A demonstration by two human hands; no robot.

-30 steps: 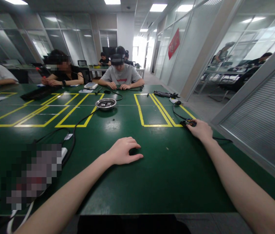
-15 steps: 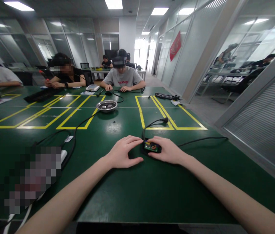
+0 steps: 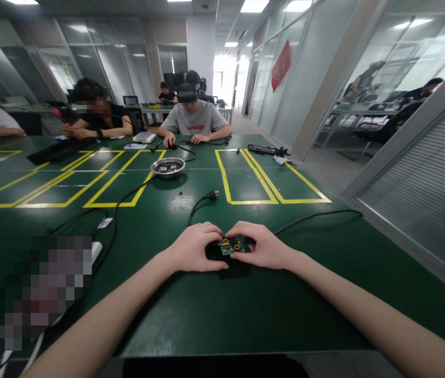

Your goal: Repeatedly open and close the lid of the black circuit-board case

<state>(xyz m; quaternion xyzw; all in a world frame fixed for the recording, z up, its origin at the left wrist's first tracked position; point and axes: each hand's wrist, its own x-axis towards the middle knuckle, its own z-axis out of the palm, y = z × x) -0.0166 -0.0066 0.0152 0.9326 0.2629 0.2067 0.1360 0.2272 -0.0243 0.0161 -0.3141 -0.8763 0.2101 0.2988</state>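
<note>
One black open housing with a green circuit board (image 3: 227,251) in it, at the near middle of the green tabletop (image 3: 304,304), between both hands. Two orange ring-shaped coils (image 3: 237,247) visible on the board; smaller parts too blurred to count.

Two hands on it. Left hand (image 3: 198,247): thumb and fingers curled round the housing's left side. Right hand (image 3: 261,245): pinching the right side, thumb at the near edge, fingers at the far edge.

One black two-pin plug (image 3: 213,195) beyond the left hand, its cable running down behind that hand. One black cable (image 3: 320,215) runs from behind the right hand toward the table's right edge.

Farther out: one round shiny metal bowl (image 3: 167,175) with several small metal pieces, exact count unclear. Two adjoining yellow tape outlines (image 3: 251,202) right of it. One black tripod-like object (image 3: 261,149) beyond. Three co-workers seated across the table, one in a grey printed T-shirt (image 3: 193,121).

Vs 1.0 s ago: housing was under the right hand at the right-hand tape corner, left hand holding nothing. At 0.5 s ago only the right hand gripped it. Plug has shifted left, off the tape.
</note>
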